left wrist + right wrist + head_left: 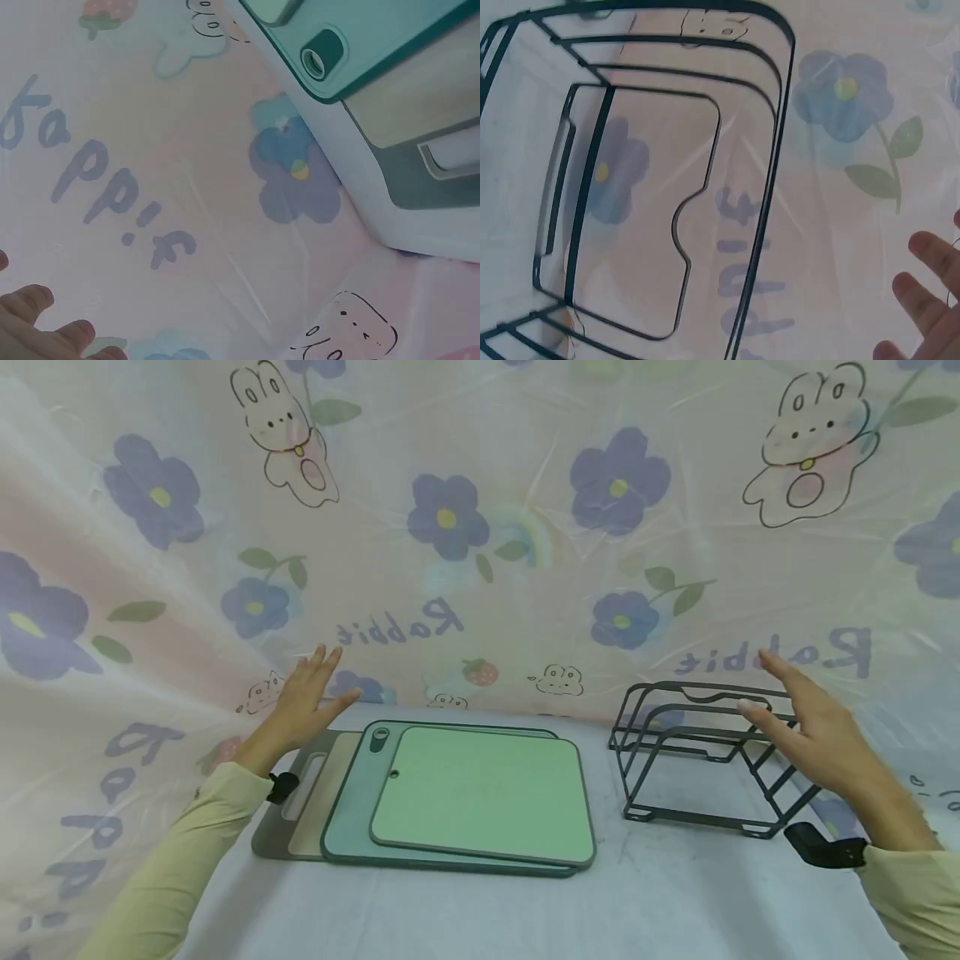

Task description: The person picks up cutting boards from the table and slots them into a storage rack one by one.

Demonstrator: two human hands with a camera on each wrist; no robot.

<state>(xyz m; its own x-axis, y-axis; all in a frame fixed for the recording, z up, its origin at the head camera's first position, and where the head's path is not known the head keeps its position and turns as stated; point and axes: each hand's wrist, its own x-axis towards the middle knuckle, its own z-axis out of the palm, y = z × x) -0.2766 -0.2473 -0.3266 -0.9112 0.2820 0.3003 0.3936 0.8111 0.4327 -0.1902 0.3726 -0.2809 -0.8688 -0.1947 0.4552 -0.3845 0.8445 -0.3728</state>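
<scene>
Three cutting boards lie stacked and offset on the white table. On top is a small light green board, over a larger teal board; underneath, a beige and grey board sticks out to the left. My left hand hovers above the stack's far left corner, fingers spread, holding nothing. To the right stands a black wire rack with several slots. Over its right side is my right hand, fingers extended and nothing in them. In the right wrist view, its fingertips appear apart from the rack.
A plastic sheet printed with rabbits and flowers hangs behind the table and along its sides. The white tabletop shows in front of the boards and between them and the rack. Both wrists carry black straps.
</scene>
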